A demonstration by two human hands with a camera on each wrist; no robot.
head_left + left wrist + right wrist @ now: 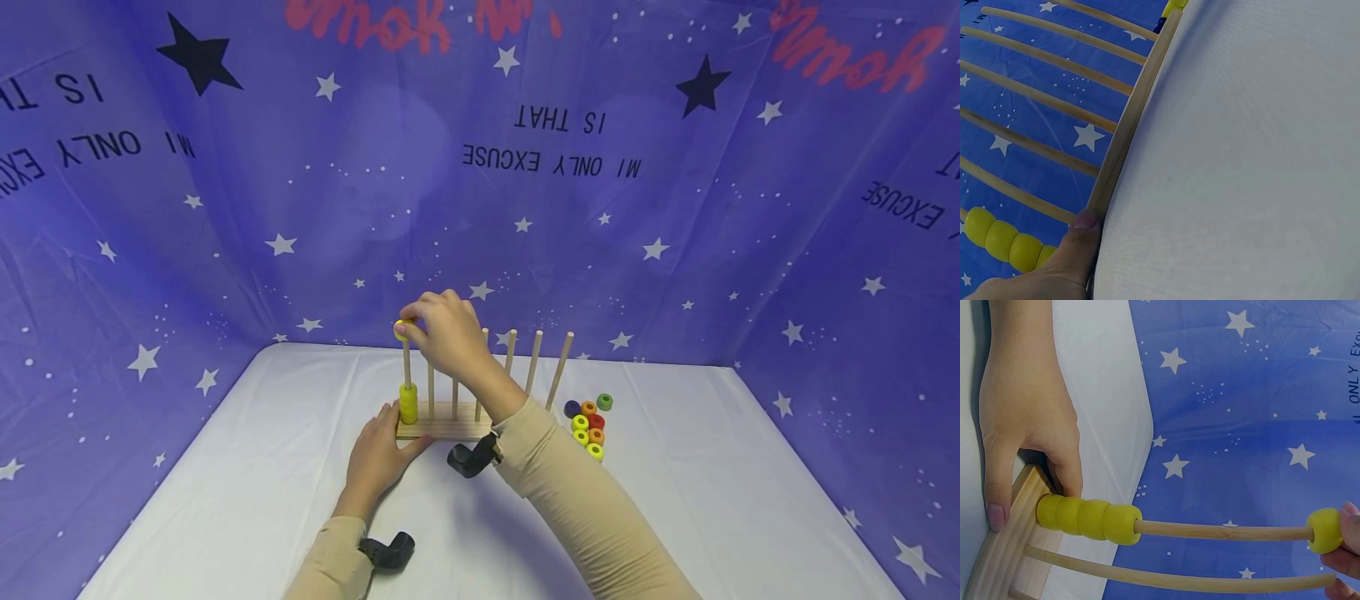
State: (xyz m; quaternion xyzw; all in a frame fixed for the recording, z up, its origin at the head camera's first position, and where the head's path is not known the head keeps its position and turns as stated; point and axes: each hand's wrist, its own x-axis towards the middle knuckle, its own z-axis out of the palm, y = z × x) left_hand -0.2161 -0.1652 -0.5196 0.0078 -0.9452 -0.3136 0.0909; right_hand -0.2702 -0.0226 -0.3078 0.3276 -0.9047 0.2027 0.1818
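The left hand [380,454] grips the rack [453,430] at its left end while the right hand [450,333] pinches a yellow bead [1322,530] atop the leftmost peg [1222,530], above four stacked beads [1092,519], loose beads [596,422] lying rightward.

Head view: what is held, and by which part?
Right hand pinches a yellow bead by its upper edge; left hand holds the wooden base by its left end.
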